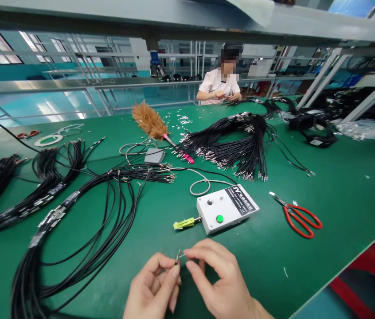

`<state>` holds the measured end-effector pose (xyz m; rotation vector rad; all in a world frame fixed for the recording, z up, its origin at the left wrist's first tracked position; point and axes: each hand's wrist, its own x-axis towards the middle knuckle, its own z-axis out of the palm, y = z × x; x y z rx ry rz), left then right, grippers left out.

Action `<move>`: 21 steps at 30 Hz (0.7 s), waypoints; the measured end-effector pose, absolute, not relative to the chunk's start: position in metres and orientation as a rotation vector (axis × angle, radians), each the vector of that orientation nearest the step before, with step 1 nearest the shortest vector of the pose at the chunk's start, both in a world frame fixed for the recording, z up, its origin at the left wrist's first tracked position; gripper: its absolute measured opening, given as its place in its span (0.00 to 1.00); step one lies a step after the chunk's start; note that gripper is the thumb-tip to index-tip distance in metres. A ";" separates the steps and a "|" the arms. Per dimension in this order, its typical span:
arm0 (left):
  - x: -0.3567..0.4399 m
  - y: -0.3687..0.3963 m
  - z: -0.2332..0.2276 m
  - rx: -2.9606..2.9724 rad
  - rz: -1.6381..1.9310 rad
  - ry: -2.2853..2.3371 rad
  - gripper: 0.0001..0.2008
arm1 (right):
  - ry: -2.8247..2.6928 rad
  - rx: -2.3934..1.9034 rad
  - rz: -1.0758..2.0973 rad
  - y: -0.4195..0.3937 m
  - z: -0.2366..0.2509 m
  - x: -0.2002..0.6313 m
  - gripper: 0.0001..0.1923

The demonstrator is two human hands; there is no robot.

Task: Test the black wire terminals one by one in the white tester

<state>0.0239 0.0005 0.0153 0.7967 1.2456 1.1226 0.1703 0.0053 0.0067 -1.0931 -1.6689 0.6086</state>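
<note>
My left hand (156,288) and my right hand (219,283) meet at the near edge of the green table (340,186). Between their fingertips they pinch a small wire end (179,255) with bare metal tips. Just beyond the hands lies a white tester box (227,207) with a green button, a black knob and a yellow-green clip at its left end. A grey cord runs from the box to a grey pedal (154,155). A long bundle of black cables (84,208) curves along the left of my hands.
Red-handled scissors (298,215) lie to the right of the box. A second bundle of black wires with metal tips (237,144) fans out at mid table, beside a brown feather duster (150,122). Another person in a white shirt (219,86) works at the far side.
</note>
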 end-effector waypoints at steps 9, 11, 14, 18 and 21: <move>0.021 0.002 0.012 0.796 1.096 1.213 0.22 | -1.538 -1.194 0.838 0.001 -0.004 0.166 0.11; 0.023 0.003 0.012 0.796 1.091 1.210 0.22 | -1.400 -1.225 1.044 0.007 0.000 0.163 0.08; 0.025 0.002 0.012 0.804 1.089 1.204 0.23 | -1.272 -1.208 1.232 0.014 0.004 0.158 0.05; 0.027 0.000 0.011 0.840 1.131 1.243 0.21 | -1.114 -1.130 1.521 0.015 0.001 0.154 0.16; 0.027 0.001 0.009 0.896 1.092 1.229 0.20 | -1.000 -1.105 1.691 0.014 -0.004 0.156 0.24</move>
